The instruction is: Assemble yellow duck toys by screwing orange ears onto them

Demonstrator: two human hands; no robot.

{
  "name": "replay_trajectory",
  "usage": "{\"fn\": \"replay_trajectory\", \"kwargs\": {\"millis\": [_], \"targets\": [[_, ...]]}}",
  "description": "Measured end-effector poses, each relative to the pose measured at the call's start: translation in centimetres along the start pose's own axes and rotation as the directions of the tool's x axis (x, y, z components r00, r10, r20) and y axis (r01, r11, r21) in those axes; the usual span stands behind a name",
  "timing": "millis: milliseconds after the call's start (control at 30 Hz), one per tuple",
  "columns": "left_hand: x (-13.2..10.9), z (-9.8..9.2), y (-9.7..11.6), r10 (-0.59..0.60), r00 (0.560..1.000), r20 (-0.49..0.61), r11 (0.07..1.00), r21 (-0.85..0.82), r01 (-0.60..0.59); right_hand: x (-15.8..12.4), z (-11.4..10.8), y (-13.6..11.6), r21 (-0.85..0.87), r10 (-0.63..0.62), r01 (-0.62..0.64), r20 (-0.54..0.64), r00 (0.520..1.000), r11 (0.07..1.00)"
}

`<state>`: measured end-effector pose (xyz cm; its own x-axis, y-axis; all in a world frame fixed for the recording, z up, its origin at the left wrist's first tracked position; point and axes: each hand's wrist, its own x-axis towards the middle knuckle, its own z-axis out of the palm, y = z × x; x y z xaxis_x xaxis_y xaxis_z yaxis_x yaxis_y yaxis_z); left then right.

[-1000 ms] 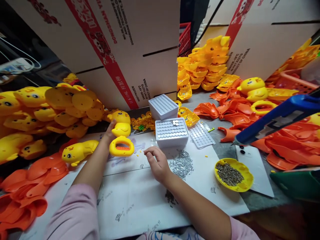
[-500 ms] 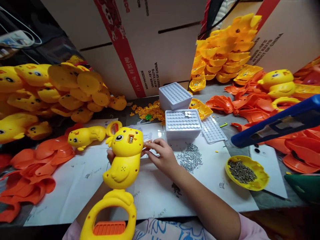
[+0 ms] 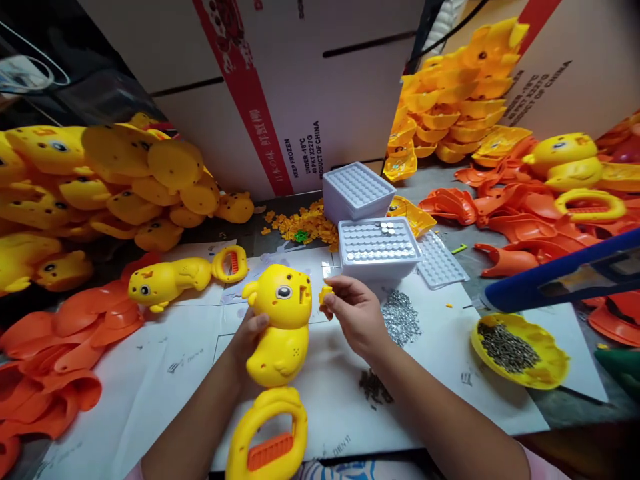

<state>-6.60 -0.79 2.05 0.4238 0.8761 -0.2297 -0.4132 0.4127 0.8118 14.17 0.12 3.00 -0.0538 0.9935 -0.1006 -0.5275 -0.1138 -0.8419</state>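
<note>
My left hand (image 3: pixel 249 337) is closed around the side of a yellow duck toy (image 3: pixel 277 353), held upright over the paper. The toy has a looped handle with an orange ribbed grip (image 3: pixel 270 451) at its lower end and a square opening in its face. Just right of that opening, my right hand (image 3: pixel 359 313) pinches a small yellow plastic piece (image 3: pixel 326 300), apart from the toy. Another yellow duck toy (image 3: pixel 173 280) lies on its side to the left.
Two stacked trays of round silver cells (image 3: pixel 377 250) stand behind my right hand, near silver screws (image 3: pixel 401 319). A yellow dish (image 3: pixel 550 363) holds brownish screws. Orange shells (image 3: pixel 65 333) and yellow toys (image 3: pixel 145 167) crowd the left. A blue tool (image 3: pixel 560 273) juts in from the right.
The duck toy has shifted right and turned, with its face opening now toward my right hand. My right hand has moved right, and the small yellow piece now shows in its fingers.
</note>
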Motion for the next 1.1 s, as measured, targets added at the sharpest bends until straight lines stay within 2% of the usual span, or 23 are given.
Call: {"fn": "replay_trajectory", "kwargs": {"millis": [167,300,400,600,867,1100], "targets": [[0.3,1.5,-0.1,0.012,0.995,-0.099,0.997,0.078,-0.004,0.6,-0.1,-1.1,0.147,0.180,-0.189,0.070,0.981,0.971],[0.6,2.8,0.5,0.072,0.994,-0.088,0.983,0.172,-0.056,0.5,-0.3,-1.9,0.180,0.266,-0.286,0.128,0.955,0.941],[0.7,3.1,0.7,0.112,0.988,-0.105,0.972,0.220,-0.087,0.5,-0.5,-2.1,0.168,0.308,-0.332,0.154,0.939,0.928],[0.6,2.7,0.2,0.130,0.980,-0.151,0.971,0.218,-0.095,0.5,-0.7,-1.9,0.160,0.340,-0.352,0.097,0.935,0.922],[0.3,3.4,0.1,0.079,0.995,-0.059,0.985,0.158,-0.069,0.3,-0.3,-2.1,0.127,0.399,-0.405,0.069,0.914,0.906],[-0.2,2.3,-0.6,-0.040,0.999,0.027,0.996,0.079,0.038,0.4,-0.4,-1.8,0.064,0.453,-0.455,0.042,0.890,0.888]]}}
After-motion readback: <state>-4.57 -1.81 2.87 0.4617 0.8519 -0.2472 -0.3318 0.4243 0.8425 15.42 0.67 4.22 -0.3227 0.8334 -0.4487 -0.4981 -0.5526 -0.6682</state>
